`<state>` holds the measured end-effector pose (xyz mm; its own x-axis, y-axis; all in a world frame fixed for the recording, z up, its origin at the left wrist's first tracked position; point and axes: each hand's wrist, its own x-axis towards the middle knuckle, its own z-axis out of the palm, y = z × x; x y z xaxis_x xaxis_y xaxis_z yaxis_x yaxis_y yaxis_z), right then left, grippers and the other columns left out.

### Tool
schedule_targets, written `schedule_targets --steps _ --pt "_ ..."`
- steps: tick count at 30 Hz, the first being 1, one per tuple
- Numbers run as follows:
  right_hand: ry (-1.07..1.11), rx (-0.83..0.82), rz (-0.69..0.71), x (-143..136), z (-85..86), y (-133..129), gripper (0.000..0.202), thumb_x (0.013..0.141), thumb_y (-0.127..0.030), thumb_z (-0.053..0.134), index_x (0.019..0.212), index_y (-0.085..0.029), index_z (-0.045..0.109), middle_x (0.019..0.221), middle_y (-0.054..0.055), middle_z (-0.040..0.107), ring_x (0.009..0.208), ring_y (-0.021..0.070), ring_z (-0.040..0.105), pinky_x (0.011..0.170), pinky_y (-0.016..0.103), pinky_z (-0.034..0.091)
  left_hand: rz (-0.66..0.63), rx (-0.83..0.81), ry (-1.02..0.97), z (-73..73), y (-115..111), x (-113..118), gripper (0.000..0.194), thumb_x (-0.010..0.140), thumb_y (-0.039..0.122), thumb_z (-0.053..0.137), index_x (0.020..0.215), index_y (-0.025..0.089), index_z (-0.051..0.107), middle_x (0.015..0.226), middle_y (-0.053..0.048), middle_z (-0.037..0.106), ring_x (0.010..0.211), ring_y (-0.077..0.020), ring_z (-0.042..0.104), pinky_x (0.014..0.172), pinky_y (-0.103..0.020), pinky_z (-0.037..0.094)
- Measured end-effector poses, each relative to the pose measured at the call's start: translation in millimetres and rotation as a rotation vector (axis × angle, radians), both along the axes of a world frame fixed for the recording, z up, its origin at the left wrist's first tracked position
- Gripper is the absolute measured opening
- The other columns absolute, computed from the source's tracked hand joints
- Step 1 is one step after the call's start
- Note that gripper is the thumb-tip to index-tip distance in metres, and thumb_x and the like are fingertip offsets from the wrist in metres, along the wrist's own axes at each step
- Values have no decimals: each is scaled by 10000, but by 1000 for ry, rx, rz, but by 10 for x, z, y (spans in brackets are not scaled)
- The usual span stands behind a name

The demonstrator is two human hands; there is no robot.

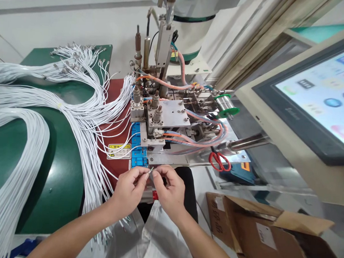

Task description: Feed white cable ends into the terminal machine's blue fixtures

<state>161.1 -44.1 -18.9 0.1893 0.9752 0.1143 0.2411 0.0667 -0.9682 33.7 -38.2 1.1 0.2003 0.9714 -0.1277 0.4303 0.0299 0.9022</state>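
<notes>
My left hand (128, 190) is closed in a pinch on a white cable, whose thin end (151, 169) pokes out past the thumb and forefinger. Close beside that tip is my right hand (170, 192), thumb and forefinger brought together and the other fingers curled; what lies between them, if anything, is hidden. Just beyond both hands is a row of blue cable holders (138, 155) along the machine's edge, with several white cables running into it. A large bundle of white cables (83, 140) hangs over the table edge on my left.
A metal machine (172, 114) with hoses stands ahead, carrying a solder wire spool (226, 105). Red-handled scissors (219, 161) lie at its right. A touchscreen (318, 93) juts in from the right above an open cardboard box (264, 232). Cables cover much of the green table (56, 169).
</notes>
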Motion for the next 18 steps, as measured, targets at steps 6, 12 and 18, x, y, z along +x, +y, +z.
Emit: schedule_targets --steps 6,12,18 --pt "-103 16 179 154 93 109 109 763 -198 512 654 -190 523 619 -6 526 566 114 496 535 231 415 -86 26 28 67 53 -53 179 848 226 458 881 179 628 820 -21 653 726 -127 585 681 -224 456" --pt "-263 29 421 265 192 177 127 748 -160 512 625 -186 527 598 -11 522 571 115 478 543 235 377 -248 -36 135 161 117 -103 165 819 184 462 776 182 621 708 10 627 645 -112 550 598 -207 411" --pt "9 -90 132 36 73 68 203 784 -252 520 596 -177 536 563 -15 519 527 108 469 497 222 386 7 -55 5 25 49 -60 147 826 249 469 807 157 582 682 1 611 588 -102 525 559 -198 425"
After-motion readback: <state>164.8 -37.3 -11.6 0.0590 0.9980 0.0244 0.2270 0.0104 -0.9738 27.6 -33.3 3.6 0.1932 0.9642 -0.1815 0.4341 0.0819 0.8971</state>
